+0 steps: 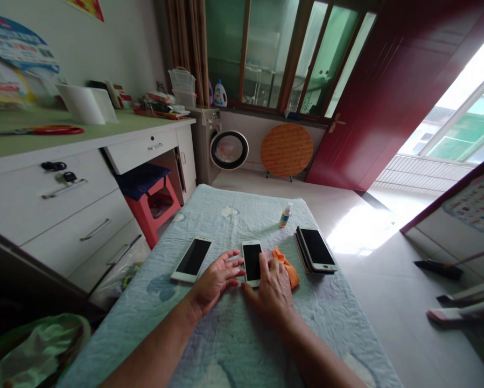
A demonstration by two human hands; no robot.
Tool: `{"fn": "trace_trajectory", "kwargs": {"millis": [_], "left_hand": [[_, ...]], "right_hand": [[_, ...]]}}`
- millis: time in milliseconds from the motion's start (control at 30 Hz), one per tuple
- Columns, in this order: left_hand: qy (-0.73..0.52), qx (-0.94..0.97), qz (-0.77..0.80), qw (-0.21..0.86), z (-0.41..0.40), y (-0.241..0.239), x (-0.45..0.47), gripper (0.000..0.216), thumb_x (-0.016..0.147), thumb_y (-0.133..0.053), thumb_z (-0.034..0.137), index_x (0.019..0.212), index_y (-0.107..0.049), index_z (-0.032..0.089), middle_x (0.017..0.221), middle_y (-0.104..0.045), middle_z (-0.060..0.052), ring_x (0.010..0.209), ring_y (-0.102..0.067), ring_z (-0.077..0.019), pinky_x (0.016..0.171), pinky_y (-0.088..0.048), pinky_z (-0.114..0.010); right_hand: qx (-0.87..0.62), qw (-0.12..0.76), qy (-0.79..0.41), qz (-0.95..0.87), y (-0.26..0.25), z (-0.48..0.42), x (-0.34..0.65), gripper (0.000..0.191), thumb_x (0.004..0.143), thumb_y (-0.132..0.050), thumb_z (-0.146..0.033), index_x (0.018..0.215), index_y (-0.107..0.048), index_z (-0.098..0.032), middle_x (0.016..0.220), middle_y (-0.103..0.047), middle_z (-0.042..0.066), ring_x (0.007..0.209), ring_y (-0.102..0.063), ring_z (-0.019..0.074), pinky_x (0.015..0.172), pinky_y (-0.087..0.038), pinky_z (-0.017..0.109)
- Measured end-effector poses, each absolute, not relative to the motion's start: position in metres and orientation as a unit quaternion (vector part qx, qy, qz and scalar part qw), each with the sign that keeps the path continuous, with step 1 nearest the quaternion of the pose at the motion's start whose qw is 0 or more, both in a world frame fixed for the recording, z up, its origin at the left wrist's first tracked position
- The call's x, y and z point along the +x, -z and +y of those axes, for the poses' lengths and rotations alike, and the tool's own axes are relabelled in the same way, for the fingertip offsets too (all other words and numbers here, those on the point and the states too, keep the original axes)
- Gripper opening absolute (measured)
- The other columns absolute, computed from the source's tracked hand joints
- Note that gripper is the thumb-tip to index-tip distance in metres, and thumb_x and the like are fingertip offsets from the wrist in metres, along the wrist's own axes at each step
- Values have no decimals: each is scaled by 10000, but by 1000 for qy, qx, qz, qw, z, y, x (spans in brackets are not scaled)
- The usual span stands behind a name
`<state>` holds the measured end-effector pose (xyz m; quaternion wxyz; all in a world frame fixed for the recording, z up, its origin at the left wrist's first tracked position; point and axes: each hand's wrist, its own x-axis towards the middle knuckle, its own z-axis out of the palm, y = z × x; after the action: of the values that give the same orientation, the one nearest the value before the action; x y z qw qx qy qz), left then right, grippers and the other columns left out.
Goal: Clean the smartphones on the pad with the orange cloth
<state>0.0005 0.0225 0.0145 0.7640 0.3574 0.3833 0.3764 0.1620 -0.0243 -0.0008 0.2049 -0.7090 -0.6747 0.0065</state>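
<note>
A white smartphone [251, 262] with a dark screen lies flat on the cloth-covered table between my hands. My left hand [217, 277] is open beside its left edge, fingers spread and pointing toward it. Over the phone's right side rests my right hand [273, 285], fingers stretched out, with fingertips at the screen and the thumb near the bottom edge. An orange cloth [290, 272] lies crumpled by the right hand, partly hidden behind it. To the left is a second, larger white smartphone [194, 257], also dark-screened.
A stack of phones [316, 249] sits at the table's right side. Behind it stands a small spray bottle [285, 215]. A red stool [156, 202] and white drawers [68, 199] are on the left; an open washing machine [207, 134] is at the back.
</note>
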Motion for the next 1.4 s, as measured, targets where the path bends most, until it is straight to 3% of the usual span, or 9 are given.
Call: {"fn": "trace_trajectory", "kwargs": {"millis": [233,400,533,600,800,867,1133,1400], "left_hand": [[-376,363,378,764,25,-10,-1,520,756,-661,172,1237,-469,204,1242,-557,-114,909,-637,-155,611,-448,-174],[-400,405,417,709,24,-9,1,490,751,-625,199,1224,-499,192,1223,-552,-97,964,-610,-173,685,-473,-211],[-404,509,476,593,24,-2,2,524,772,-586,207,1282,-470,169,813,-617,-9,719,-602,-146,666,-475,-246],[-401,570,496,518,25,1,2,510,779,-559,188,1282,-484,153,741,-605,6,666,-596,-151,674,-484,-274],[-402,728,513,214,28,4,-3,452,776,-477,102,1217,-566,139,1043,-661,-107,968,-600,-245,917,-464,-413],[-399,753,499,158,29,6,-4,439,788,-461,99,1209,-576,139,1101,-656,-115,1040,-573,-263,959,-447,-435],[-354,782,479,183,33,20,-4,449,844,-374,119,1258,-550,111,1141,-648,-138,1091,-582,-245,981,-465,-405],[-349,746,499,270,33,13,-4,486,804,-374,111,1258,-548,111,1200,-629,-144,1128,-572,-240,1007,-435,-404]], "right_hand": [[-684,224,-33,-693,1,-23,173,733,711,-601,-288,1393,-384,-131,1129,-549,173,1105,-483,334,916,-395,458],[-661,243,-57,-708,2,-23,184,798,655,-570,-188,1413,-331,-120,1244,-498,173,1186,-425,323,988,-352,487],[-633,238,-82,-732,2,-23,187,855,611,-543,-135,1429,-294,-106,1323,-455,172,1238,-379,319,1051,-297,502],[-621,227,-100,-743,2,-23,188,889,584,-516,-103,1440,-276,-114,1345,-445,163,1267,-356,317,1065,-283,505],[-587,214,-122,-771,1,-20,201,924,555,-441,-37,1455,-255,-136,1407,-403,138,1319,-324,276,1099,-267,475],[-588,222,-102,-771,1,-18,207,892,580,-444,-40,1451,-276,-140,1403,-406,130,1327,-308,276,1100,-272,467],[-608,206,-83,-762,1,-18,216,828,643,-480,-92,1450,-297,-121,1383,-446,136,1334,-300,286,1088,-300,464],[-613,196,-121,-756,-7,-18,214,795,672,-531,-128,1439,-333,-72,1304,-535,135,1204,-435,262,1057,-332,389]]}}
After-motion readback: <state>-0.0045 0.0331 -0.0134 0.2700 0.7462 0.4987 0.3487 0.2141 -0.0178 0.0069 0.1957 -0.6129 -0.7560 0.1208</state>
